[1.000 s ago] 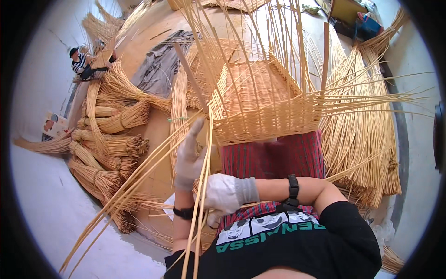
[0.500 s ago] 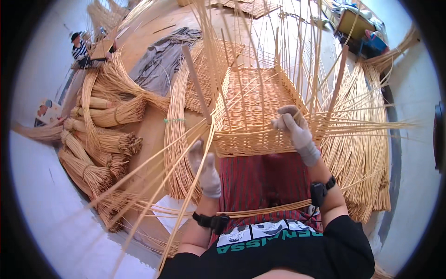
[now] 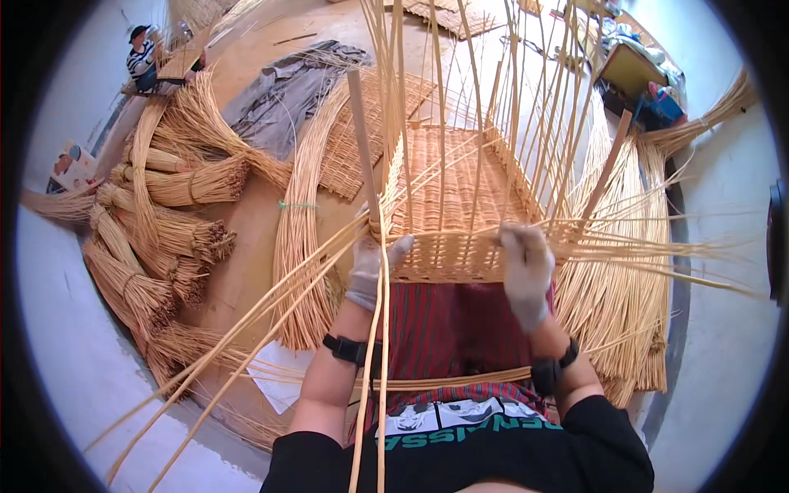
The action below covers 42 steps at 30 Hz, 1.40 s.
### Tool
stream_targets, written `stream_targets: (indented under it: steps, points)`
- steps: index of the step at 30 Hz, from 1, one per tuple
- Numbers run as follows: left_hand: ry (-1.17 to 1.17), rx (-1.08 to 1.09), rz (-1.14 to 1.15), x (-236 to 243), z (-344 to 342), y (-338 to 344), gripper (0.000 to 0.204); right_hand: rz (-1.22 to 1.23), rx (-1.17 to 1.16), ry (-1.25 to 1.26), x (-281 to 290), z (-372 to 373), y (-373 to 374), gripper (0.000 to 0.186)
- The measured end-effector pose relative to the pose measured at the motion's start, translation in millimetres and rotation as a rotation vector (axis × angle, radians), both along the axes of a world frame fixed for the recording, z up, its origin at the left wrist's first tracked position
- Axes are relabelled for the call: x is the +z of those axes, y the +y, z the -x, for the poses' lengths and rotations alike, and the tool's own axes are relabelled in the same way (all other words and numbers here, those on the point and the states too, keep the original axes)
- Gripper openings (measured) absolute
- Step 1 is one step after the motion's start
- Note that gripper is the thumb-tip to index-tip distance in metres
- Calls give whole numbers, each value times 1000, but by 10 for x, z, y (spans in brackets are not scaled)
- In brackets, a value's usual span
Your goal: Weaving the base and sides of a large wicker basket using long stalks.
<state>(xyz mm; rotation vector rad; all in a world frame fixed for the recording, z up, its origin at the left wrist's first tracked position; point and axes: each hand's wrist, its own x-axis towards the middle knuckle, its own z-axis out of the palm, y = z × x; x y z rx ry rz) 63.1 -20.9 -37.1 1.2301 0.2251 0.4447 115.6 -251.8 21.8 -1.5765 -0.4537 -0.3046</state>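
Nearest, a red striped cloth (image 3: 444, 329) over the lap, crossed by a thin cane strip. Just beyond, left hand (image 3: 371, 271), gloved, fingers curled around long loose canes (image 3: 271, 316) at the near left corner of the half-woven basket (image 3: 460, 197). Right hand (image 3: 526, 267), gloved, fingers closed on the near rim's weaving strands, right of centre. Basket straight ahead, touching the cloth, upright stakes fanning up from its wall. Left of it, a long bent cane bundle (image 3: 297, 246). Farther left, tied sheaves (image 3: 177, 238) on the floor. Right, flat-lying canes (image 3: 633, 271). Far left, a seated person (image 3: 141, 59); far centre, grey cloth (image 3: 283, 86).
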Motion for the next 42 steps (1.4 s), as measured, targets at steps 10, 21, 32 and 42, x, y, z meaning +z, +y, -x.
stream_targets:
  steps: [10,21,32,42]
  points:
    - [144,20,98,-178,49,146,61,427,406,-324,902,117,677,11]
    - [302,283,-118,-304,-145,-43,83,805,24,-62,778,-1245,1724,47]
    - [177,122,138,-257,-52,144,40,-500,219,434,-431,-221,13,12]
    - [342,-126,-843,65,-361,-233,19,-330,1,479,-274,-121,-227,11]
